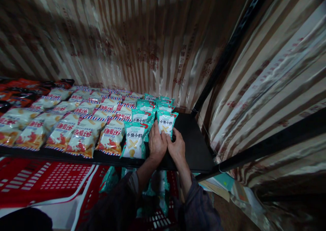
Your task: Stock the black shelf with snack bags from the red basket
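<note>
My left hand (157, 143) and right hand (177, 146) grasp a teal packet (166, 121) labelled "小鱼小虾" between them, toward the black shelf (196, 142)'s right end.

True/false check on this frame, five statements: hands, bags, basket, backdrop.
1. The left hand and right hand are at the same teal bag. True.
2. The white-and-orange bags lie right of the teal bag in the picture. False: they lie left of it.
3. A red basket sits lower than the shelf. True.
4. The right hand is inside the basket. False: it is up at shelf level.
5. The fabric backdrop is striped. True.
</note>
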The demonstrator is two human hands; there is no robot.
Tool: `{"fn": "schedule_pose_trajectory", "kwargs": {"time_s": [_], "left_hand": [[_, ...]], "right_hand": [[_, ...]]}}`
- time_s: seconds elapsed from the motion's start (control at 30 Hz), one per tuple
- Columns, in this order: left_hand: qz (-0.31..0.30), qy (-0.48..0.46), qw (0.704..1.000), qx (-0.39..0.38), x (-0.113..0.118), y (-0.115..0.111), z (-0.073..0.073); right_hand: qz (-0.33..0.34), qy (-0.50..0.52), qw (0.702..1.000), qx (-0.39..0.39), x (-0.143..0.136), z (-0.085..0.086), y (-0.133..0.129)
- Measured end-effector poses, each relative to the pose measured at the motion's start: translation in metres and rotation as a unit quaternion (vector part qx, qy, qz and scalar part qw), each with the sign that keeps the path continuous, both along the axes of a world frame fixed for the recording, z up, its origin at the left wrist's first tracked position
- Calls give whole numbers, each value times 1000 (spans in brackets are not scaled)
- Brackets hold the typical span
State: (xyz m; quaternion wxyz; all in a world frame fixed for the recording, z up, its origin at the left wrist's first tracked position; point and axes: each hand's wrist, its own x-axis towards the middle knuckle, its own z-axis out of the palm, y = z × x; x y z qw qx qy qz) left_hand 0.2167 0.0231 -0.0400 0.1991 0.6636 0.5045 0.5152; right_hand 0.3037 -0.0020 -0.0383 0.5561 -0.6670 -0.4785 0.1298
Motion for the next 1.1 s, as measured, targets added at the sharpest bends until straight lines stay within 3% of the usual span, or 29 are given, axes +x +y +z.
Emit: {"fn": "schedule_pose_trajectory", "kwargs": {"time_s": [0.27,1.1], "left_hand": [[0,21,999,27,-1,-9,11],[15,115,993,10,-1,-10,14]], "right_hand": [[42,89,995,33,-1,4,-1],[72,-5,997,-16,5,-2,1]]}}
